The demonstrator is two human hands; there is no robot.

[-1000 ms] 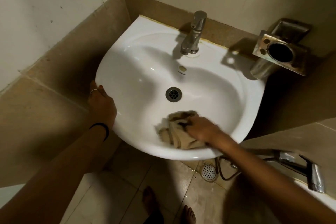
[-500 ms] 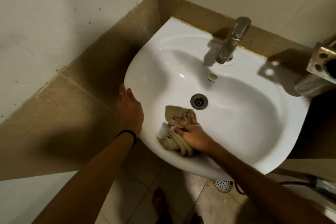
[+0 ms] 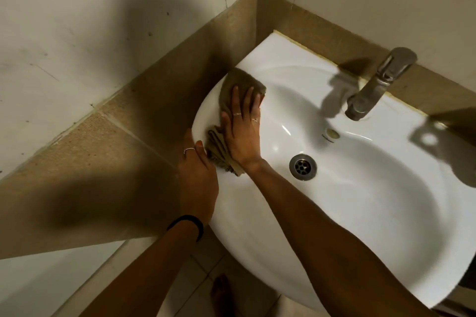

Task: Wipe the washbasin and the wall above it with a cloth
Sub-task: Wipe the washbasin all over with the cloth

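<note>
Right hand (image 3: 242,134) flat, fingers spread, pressing the brown cloth (image 3: 239,90) onto the far-left rim of the washbasin (image 3: 373,208); not pinching it. Cloth partly bunched under the palm, its far end draped over the rim edge. Left hand (image 3: 198,177) curled over the near-left rim, thumb just beside the cloth, possibly touching it. Bowl holding only the drain (image 3: 303,166). Tap (image 3: 378,85) at the far edge, well apart from both hands. Tiled wall (image 3: 108,152) close along the left edge; open bowl to the right.
</note>
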